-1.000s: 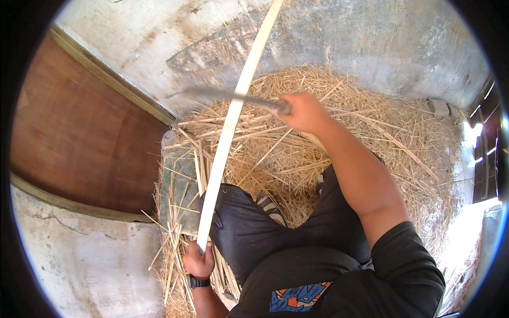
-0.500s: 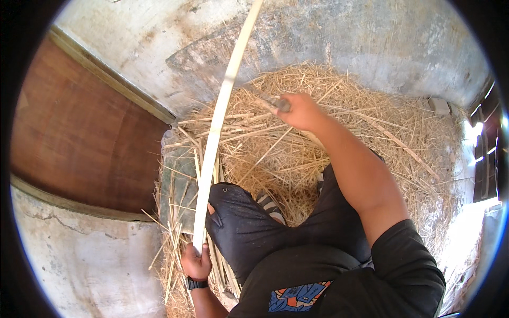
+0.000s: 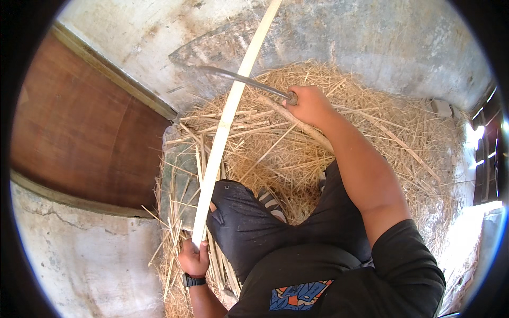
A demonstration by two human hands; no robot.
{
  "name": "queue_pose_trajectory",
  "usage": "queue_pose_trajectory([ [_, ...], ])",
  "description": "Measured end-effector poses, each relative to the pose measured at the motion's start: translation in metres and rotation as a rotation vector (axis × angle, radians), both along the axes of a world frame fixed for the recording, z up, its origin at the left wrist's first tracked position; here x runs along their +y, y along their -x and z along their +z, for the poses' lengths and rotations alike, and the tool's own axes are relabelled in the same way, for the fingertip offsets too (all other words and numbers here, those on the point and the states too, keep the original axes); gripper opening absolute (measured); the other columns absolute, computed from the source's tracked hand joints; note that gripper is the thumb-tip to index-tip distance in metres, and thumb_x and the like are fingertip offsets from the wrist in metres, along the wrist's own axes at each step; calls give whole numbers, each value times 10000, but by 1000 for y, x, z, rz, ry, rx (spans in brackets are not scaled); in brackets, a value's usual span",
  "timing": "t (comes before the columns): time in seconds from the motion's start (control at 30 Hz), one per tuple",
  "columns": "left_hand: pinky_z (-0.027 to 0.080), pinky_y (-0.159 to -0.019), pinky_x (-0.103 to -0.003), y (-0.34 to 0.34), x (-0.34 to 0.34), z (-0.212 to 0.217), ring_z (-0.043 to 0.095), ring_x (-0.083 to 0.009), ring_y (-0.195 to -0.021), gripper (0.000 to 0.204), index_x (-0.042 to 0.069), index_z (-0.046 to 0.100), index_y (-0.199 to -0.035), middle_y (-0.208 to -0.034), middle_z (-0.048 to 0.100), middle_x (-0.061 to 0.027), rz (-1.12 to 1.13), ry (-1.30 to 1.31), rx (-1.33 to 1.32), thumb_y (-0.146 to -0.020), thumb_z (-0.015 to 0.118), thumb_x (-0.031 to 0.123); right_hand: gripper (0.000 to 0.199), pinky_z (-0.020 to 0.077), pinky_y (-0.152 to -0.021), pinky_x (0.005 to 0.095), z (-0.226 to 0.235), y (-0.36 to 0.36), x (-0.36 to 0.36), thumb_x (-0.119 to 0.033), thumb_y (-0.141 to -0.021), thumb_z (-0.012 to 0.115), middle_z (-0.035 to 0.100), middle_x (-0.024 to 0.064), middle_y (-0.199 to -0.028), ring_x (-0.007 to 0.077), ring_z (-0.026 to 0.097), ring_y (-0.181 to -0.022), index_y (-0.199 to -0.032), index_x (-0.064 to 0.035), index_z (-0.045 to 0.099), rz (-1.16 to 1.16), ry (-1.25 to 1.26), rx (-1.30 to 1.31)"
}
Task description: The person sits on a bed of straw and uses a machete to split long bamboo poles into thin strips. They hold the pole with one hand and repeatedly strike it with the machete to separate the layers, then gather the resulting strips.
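Note:
A long, pale bamboo strip slants up from my left hand, which is closed round its lower end beside my left knee. Its far end runs out of the top of the picture. My right hand grips a curved knife by its handle. The dark blade reaches leftward and meets or crosses the upper part of the strip; whether it touches I cannot tell. Below my right hand lies a rounded wooden stick, partly hidden by my forearm.
Loose shavings and thin strips cover the ground around my feet. A brown wooden door panel stands at the left, and a worn plaster wall rises at the far side. At the right is a small block.
The knife blade has swung into plain view across the strip. My right hand has moved slightly right, and the strip's upper end has tilted to the right. My left hand keeps its hold.

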State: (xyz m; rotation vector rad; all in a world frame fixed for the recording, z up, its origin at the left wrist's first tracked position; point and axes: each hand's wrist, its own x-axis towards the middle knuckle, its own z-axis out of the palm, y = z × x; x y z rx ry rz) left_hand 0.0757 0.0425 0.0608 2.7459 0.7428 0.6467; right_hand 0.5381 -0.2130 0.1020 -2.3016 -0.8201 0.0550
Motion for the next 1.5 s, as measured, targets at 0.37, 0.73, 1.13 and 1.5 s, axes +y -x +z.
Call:
queue_pose_trajectory([
  [0.37,492,-537,-487,-11,-3,12,647,-428,-630,340,30,651,-984,-731,661,-204,124,-257,19,-845,807,299,149,545,-645,463,13,38,15,-184,-757,703,670,86,-733,305,689,-720,-890,-127,664,219,34,-376],
  [0.73,470,-598,-494,-30,-16,16,628,-453,-679,240,11,616,-939,-758,641,-229,93,-157,-69,-895,748,207,175,548,-675,472,2,30,11,-190,-752,712,675,97,-754,316,695,-770,-914,-136,675,233,23,-446],
  [1.13,487,-603,-486,-27,-12,18,642,-430,-696,226,14,676,-994,-767,656,-216,62,-71,41,-920,720,222,156,558,-663,445,-7,38,27,-174,-747,717,681,69,-755,271,700,-729,-894,-140,676,346,-18,-480],
  [1.5,458,-542,-442,-20,-7,7,631,-392,-602,229,-11,609,-889,-678,613,-218,43,-54,-81,-924,716,189,143,560,-669,437,-8,13,9,-188,-785,722,677,83,-766,282,702,-763,-903,-127,668,100,-55,-338],
])
